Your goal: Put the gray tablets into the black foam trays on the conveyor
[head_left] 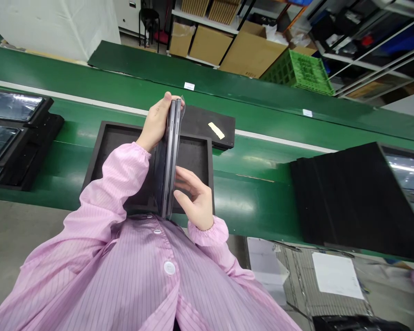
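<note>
Two slim tablets [171,156] stand on edge, side by side, above a black foam tray [209,179]. My left hand [158,122] grips their far end, with the thumb over the top edges. A clear film sticks out by those fingertips. On the near right side, my right hand [195,197] has its fingers apart, the fingertips at or touching the right tablet's face. The tablets and my left sleeve hide part of the tray.
Behind the tray lies a black foam block [227,120] with a yellow tape strip. Black trays holding tablets [14,108] are stacked at left. A tall black tray stack [352,197] stands at right on the green bench [262,202]. Beyond are cartons and a green crate [300,73].
</note>
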